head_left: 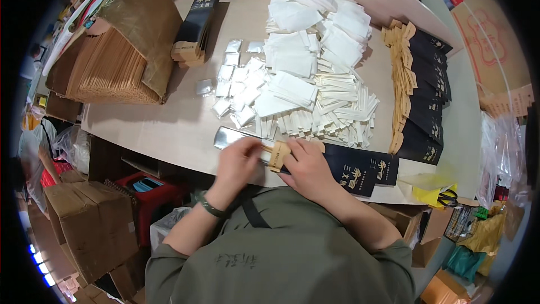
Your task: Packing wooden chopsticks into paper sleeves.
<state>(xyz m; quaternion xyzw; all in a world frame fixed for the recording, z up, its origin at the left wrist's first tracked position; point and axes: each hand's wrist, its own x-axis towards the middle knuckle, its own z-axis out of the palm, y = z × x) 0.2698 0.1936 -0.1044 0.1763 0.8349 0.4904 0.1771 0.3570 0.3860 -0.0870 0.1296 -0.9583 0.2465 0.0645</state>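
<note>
My right hand (308,170) is closed around a dark navy paper sleeve with a tan end (278,156), near the table's front edge. My left hand (239,160) is closed at the open tan end, its fingertips pinching something thin and brownish that I cannot make out. Beside the left fingers lies a flat, shiny silver packet (226,137), partly covered by that hand. More navy sleeves (385,170) lie overlapped just right of my right hand, which hides part of them.
White paper packets (292,56) are heaped mid-table beside small silver sachets (225,73). A row of navy sleeves (422,98) lines the right, another stack (197,22) the back left. A carton of tan sleeves (107,76) stands left; scissors (448,197) hang by the right front edge.
</note>
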